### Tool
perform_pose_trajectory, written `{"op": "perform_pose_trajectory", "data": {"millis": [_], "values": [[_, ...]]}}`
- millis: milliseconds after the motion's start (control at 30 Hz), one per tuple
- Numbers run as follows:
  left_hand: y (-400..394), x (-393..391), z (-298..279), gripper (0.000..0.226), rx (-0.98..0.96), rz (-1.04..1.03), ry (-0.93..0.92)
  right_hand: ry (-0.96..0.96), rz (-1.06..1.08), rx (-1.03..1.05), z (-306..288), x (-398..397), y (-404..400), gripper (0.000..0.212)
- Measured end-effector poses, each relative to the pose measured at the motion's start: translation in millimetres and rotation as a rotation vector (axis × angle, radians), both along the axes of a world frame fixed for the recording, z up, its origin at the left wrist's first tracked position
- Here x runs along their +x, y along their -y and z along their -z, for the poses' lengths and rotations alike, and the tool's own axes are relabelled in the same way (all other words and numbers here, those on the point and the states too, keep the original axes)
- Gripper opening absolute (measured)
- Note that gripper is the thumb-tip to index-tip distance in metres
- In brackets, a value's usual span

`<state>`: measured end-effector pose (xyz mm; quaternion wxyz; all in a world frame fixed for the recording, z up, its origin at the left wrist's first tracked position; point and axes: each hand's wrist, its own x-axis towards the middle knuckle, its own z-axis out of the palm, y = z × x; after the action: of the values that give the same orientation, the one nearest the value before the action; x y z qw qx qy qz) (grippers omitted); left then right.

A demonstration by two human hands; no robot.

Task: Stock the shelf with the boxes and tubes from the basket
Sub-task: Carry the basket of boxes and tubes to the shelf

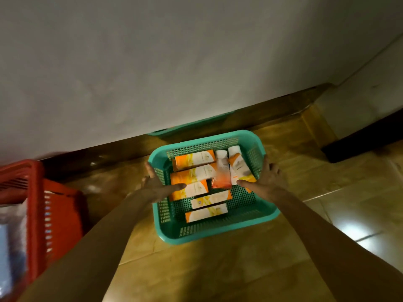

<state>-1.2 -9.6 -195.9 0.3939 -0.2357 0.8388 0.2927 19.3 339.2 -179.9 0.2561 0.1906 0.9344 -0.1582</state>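
A teal mesh basket (209, 236) stands on the tiled floor. Inside lie several orange-and-white boxes (194, 159) and two white-and-orange tubes (222, 171) in the far right corner. My left hand (157, 186) grips the basket's left wall, fingers outside and thumb inside over a box. My right hand (268, 182) holds the right wall the same way, its thumb reaching in beside the tubes. No shelf is in view.
A red basket (54, 205) with plastic-wrapped goods stands at the left. The rim of a second teal basket (187, 127) shows behind, against the wall and its dark skirting (272, 110). A dark edge (366, 136) runs along the right.
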Motion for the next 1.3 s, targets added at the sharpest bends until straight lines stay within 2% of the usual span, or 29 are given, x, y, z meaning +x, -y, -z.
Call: {"op": "perform_pose_trajectory", "data": {"millis": [200, 333, 433, 600, 733, 833, 1000, 1300], "values": [[7.4, 15.1, -66.1, 0.167, -0.066, 0.176, 0.001, 0.043, 0.102, -0.029, -54.0, 49.8, 4.5, 0.138], [7.3, 26.4, -152.0, 0.160, -0.173, 0.365, -0.021, 0.022, 0.191, -0.073, -118.9, 79.5, 6.4, 0.137], [-1.5, 30.8, -231.6, 0.152, -0.256, 0.461, -0.050, -0.023, 0.257, -0.144, -182.1, 98.5, 1.6, 0.134], [-19.9, 27.7, -369.6, 0.152, -0.317, 0.591, -0.103, -0.097, 0.285, -0.166, -314.5, 125.2, -16.9, 0.122], [-42.4, 25.3, -485.6, 0.154, -0.264, 0.595, -0.127, -0.147, 0.352, -0.135, -427.7, 149.5, -30.3, 0.099], [-60.2, 22.2, -552.3, 0.154, -0.235, 0.614, -0.190, -0.205, 0.388, -0.137, -486.7, 164.9, -37.2, 0.094], [-74.6, 34.8, -620.3, 0.149, -0.282, 0.721, -0.252, -0.231, 0.533, -0.222, -552.9, 206.7, -41.9, 0.100], [-91.3, 104.3, -703.6, 0.141, -0.255, 0.910, -0.281, -0.218, 0.655, -0.042, -649.3, 327.1, -14.2, 0.088]]}}
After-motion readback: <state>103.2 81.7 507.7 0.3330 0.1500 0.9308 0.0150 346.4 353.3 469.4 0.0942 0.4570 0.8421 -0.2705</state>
